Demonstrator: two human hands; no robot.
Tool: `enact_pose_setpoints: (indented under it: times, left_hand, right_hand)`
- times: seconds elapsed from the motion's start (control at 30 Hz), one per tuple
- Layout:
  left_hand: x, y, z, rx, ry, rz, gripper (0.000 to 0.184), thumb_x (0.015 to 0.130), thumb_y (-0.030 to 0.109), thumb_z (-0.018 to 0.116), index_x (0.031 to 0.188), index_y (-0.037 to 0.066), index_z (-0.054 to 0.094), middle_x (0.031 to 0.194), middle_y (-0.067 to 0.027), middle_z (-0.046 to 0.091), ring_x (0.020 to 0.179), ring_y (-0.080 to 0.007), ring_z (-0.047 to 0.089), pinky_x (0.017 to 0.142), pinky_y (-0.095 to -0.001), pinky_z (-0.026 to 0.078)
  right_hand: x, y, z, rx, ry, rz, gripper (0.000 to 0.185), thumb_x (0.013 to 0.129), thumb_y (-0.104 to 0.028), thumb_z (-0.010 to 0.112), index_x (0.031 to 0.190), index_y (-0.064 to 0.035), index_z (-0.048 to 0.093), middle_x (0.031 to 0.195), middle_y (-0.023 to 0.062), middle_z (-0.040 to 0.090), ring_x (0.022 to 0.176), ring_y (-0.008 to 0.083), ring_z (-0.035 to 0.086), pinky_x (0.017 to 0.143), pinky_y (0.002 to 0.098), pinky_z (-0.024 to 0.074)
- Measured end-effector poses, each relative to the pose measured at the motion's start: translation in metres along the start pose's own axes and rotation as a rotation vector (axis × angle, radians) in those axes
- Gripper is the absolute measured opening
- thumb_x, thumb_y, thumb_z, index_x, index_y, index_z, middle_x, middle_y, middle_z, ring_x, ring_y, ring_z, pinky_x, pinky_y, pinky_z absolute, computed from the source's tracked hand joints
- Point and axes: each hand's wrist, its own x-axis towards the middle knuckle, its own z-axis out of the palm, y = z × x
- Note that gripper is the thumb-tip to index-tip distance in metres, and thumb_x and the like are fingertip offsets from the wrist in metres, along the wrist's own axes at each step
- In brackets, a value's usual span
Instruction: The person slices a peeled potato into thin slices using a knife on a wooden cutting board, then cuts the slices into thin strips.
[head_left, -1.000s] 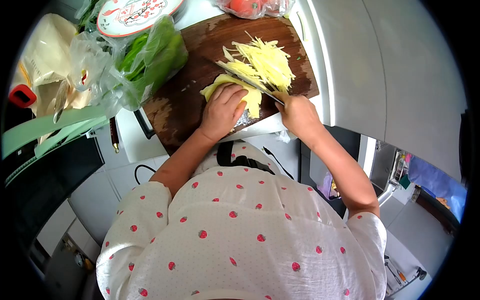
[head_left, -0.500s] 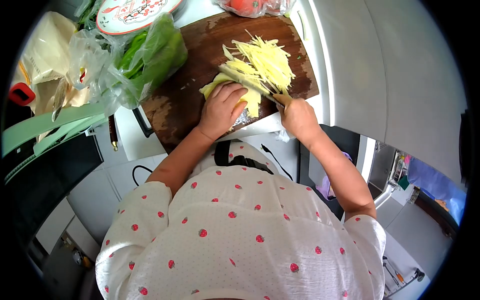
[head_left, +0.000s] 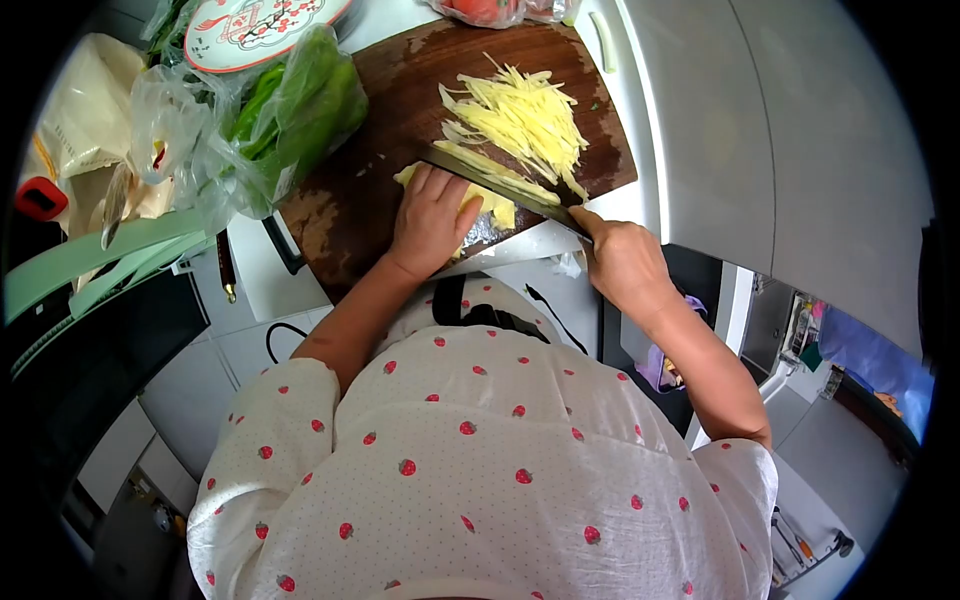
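Observation:
My right hand point(head_left: 628, 262) grips the handle of a kitchen knife point(head_left: 520, 200), its blade slanting across the dark wooden cutting board point(head_left: 400, 90). With curled fingers, my left hand point(head_left: 424, 225) presses down a stack of pale yellow potato slices point(head_left: 498, 210), partly hidden beneath it. The blade lies along the stack's far edge, close to my left fingertips. Just beyond the blade rests a row of freshly cut strips point(head_left: 490, 168). Farther back on the board is a loose heap of potato shreds point(head_left: 525, 115).
Left of the board, green peppers point(head_left: 315, 110) sit in a clear plastic bag near a patterned plate point(head_left: 260, 30). Bagged tomatoes point(head_left: 485, 8) lie at the far edge. A green peel strip point(head_left: 603, 42) lies on the white counter, bordered by a grey cabinet point(head_left: 700, 110).
The knife and my right hand have moved right and toward me. My left hand has shifted slightly back along the slices, and more cut strips show beyond the blade.

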Motion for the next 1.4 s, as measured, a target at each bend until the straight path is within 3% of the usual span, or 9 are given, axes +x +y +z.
enact_pose_setpoints:
  times: [0.23, 0.47, 0.7, 0.8, 0.97, 1.13, 1.27, 1.4]
  left_hand:
    - [0.003, -0.001, 0.0, -0.051, 0.043, 0.021, 0.034, 0.073, 0.009, 0.068, 0.105, 0.002, 0.059, 0.108, -0.0122, 0.056, 0.106, -0.0316, 0.05, 0.095, -0.0402, 0.041]
    - [0.0, 0.0, 0.002, -0.102, 0.09, 0.017, 0.034, 0.075, 0.009, 0.067, 0.107, 0.003, 0.058, 0.11, -0.0112, 0.056, 0.107, -0.0302, 0.051, 0.095, -0.0385, 0.041]
    - [-0.001, 0.0, 0.002, -0.071, 0.014, -0.006, 0.032, 0.076, 0.009, 0.067, 0.106, 0.003, 0.058, 0.107, -0.0118, 0.056, 0.104, -0.031, 0.051, 0.094, -0.0396, 0.042]
    - [-0.001, -0.001, 0.001, -0.082, 0.029, 0.0, 0.031, 0.076, 0.009, 0.067, 0.106, 0.003, 0.058, 0.107, -0.0119, 0.056, 0.104, -0.031, 0.051, 0.093, -0.0396, 0.042]
    - [-0.001, -0.002, 0.003, -0.113, 0.048, 0.015, 0.03, 0.077, 0.008, 0.066, 0.105, 0.003, 0.058, 0.107, -0.012, 0.056, 0.103, -0.0304, 0.052, 0.091, -0.0385, 0.042]
    - [-0.003, -0.001, 0.002, -0.136, 0.067, 0.008, 0.029, 0.077, 0.007, 0.066, 0.104, 0.003, 0.058, 0.107, -0.0117, 0.056, 0.102, -0.0299, 0.052, 0.09, -0.038, 0.043]
    - [-0.001, 0.0, 0.004, -0.146, 0.069, -0.004, 0.029, 0.077, 0.007, 0.066, 0.104, 0.003, 0.058, 0.106, -0.0117, 0.056, 0.101, -0.03, 0.052, 0.09, -0.038, 0.043]
    - [-0.001, -0.002, 0.005, -0.154, 0.075, 0.003, 0.029, 0.076, 0.006, 0.068, 0.104, 0.002, 0.059, 0.107, -0.0133, 0.056, 0.1, -0.0328, 0.053, 0.088, -0.0397, 0.044]
  right_hand:
    - [0.034, -0.002, 0.013, -0.016, -0.118, 0.06, 0.036, 0.076, 0.0, 0.053, 0.111, -0.0052, 0.062, 0.072, 0.0217, 0.063, 0.071, 0.0371, 0.064, 0.066, 0.0453, 0.0519]
    - [0.054, -0.007, 0.026, 0.123, 0.015, 0.088, 0.022, 0.083, -0.009, 0.055, 0.103, -0.0049, 0.065, 0.074, 0.0237, 0.063, 0.072, 0.0389, 0.063, 0.067, 0.046, 0.0514]
    - [0.012, -0.008, -0.007, -0.016, -0.085, 0.048, 0.03, 0.077, -0.001, 0.054, 0.106, -0.0037, 0.062, 0.07, 0.0219, 0.063, 0.069, 0.0373, 0.064, 0.067, 0.0458, 0.0516]
    - [0.036, -0.011, 0.007, -0.029, -0.114, 0.037, 0.026, 0.077, -0.001, 0.052, 0.1, -0.0042, 0.062, 0.071, 0.0214, 0.064, 0.069, 0.0369, 0.064, 0.067, 0.0454, 0.0521]
    - [0.059, -0.009, 0.036, 0.091, 0.054, 0.002, 0.023, 0.079, -0.004, 0.051, 0.098, -0.0066, 0.065, 0.072, 0.0226, 0.063, 0.07, 0.0374, 0.064, 0.066, 0.0458, 0.0519]
    - [0.036, -0.008, 0.005, 0.116, 0.009, 0.029, 0.022, 0.079, -0.003, 0.053, 0.097, -0.0051, 0.065, 0.074, 0.0225, 0.064, 0.071, 0.0381, 0.064, 0.067, 0.0465, 0.0512]
    - [0.022, -0.006, -0.008, -0.024, -0.164, 0.09, 0.027, 0.079, -0.002, 0.051, 0.103, -0.0056, 0.065, 0.077, 0.0227, 0.064, 0.074, 0.0378, 0.064, 0.07, 0.0454, 0.0515]
    - [0.039, 0.01, 0.022, 0.052, -0.097, 0.103, 0.028, 0.079, -0.003, 0.052, 0.104, -0.0057, 0.066, 0.076, 0.0227, 0.064, 0.073, 0.0378, 0.064, 0.07, 0.0453, 0.0516]
